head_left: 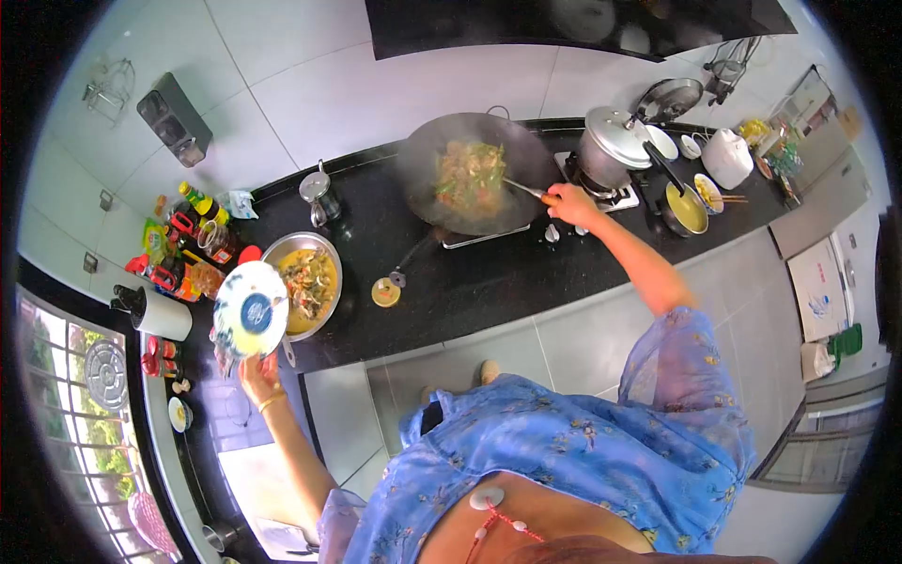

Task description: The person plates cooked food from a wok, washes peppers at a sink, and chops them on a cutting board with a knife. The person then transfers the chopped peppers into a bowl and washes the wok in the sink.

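My right hand (571, 205) is closed around the wooden handle of a spatula (524, 190), whose metal end reaches into a dark wok (423, 174). Steam hangs over the mixed green and brown food (470, 179) in the wok. At the left, my left hand (260, 378) grips the near rim of a white plate with a blue centre (252, 310), tilted and with some yellowish liquid on it. The plate overlaps the left edge of a steel bowl (336, 291) that holds food in yellow broth (310, 287).
A pressure cooker (606, 150) stands on the burner right of the wok, with a small pot of yellow liquid (686, 209) beyond it. Sauce bottles (202, 207) crowd the left corner. A glass jug (319, 193) stands behind the steel bowl. A white cutting board (268, 484) lies lower left.
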Demonstrator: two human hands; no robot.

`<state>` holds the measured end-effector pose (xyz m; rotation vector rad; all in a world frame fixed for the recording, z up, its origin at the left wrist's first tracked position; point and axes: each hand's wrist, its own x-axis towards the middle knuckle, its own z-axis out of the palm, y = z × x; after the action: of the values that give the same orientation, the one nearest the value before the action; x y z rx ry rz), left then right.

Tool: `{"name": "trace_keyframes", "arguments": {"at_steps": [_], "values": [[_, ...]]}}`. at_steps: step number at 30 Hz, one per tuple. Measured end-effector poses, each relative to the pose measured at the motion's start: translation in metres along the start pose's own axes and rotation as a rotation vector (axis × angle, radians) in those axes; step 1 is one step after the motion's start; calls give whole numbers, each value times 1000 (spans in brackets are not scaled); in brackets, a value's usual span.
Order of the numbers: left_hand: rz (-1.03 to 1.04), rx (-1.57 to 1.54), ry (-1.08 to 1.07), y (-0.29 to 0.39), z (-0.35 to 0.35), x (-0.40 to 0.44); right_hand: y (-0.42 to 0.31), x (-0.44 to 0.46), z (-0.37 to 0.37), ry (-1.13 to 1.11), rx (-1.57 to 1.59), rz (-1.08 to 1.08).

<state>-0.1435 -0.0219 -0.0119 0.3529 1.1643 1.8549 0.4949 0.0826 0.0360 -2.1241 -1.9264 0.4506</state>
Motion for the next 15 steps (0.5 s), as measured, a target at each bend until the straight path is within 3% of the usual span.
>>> {"name": "trace_keyframes", "arguments": {"at_steps": [4,8,15], "values": [[-114,-23,-236,-29,64,-4,17,-14,2,-6,146,59],[-160,61,-291,-42,149,-32,37,-29,-8,-8,270,41],[-293,170,-479,-80,226,-13,49,-51,-34,-29,311,101]]}}
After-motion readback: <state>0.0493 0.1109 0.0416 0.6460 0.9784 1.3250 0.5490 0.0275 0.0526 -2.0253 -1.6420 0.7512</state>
